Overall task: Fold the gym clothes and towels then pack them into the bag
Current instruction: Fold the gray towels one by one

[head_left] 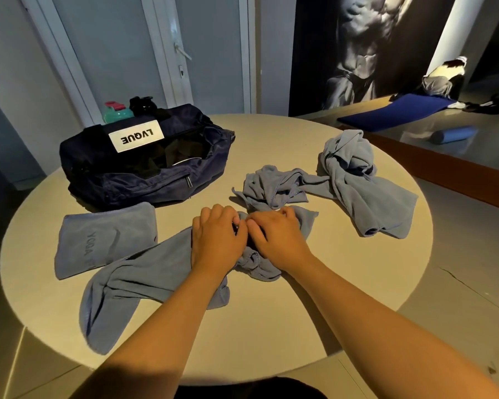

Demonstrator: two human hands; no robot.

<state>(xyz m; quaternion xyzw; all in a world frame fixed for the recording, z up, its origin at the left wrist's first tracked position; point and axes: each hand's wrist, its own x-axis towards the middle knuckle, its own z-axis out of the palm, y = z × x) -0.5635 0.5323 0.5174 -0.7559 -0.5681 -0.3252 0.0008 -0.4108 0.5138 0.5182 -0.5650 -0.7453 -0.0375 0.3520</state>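
Blue towel (144, 272), crumpled in front of the bag (133, 180) — left hand (216, 239) and right hand (277, 240) both clutch its bunched middle; best find corners, spread flat, then fold.

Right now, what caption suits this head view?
Left hand and right hand grip a crumpled blue towel on a round table near a folded towel and open navy bag.

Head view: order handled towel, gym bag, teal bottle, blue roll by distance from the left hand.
1. Handled towel: under the left hand.
2. Gym bag: ahead-left.
3. Teal bottle: behind the bag.
4. Blue roll: far right, past the table.
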